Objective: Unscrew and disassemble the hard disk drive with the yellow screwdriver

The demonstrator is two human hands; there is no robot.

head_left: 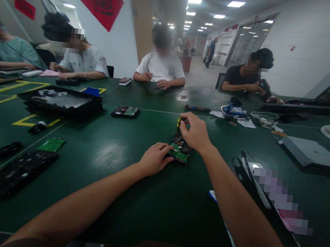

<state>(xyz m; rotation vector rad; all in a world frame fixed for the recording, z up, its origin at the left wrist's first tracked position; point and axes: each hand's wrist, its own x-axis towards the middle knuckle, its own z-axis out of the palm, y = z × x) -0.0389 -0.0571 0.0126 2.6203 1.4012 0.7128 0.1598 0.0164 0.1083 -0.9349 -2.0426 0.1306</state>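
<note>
A hard drive (pixel 182 156) lies on the green tabletop in front of me, its green circuit board facing up. My left hand (pixel 156 158) grips the drive's left side, with fingers on top and the thumb along the near edge. Above its far end, my right hand (pixel 194 131) is closed around a screwdriver (pixel 179 123) with a yellow and black handle. The screwdriver stands roughly upright over the drive; its tip is too small to make out. Further left on the table rests a second hard drive (pixel 126 112).
To the left are a black tray (pixel 62 103), a green circuit board (pixel 51 144) and a black slotted panel (pixel 16 173). A bowl of parts (pixel 233 111), a cable (pixel 263 119) and a silver box (pixel 314 154) lie to the right. Several people sit across the table.
</note>
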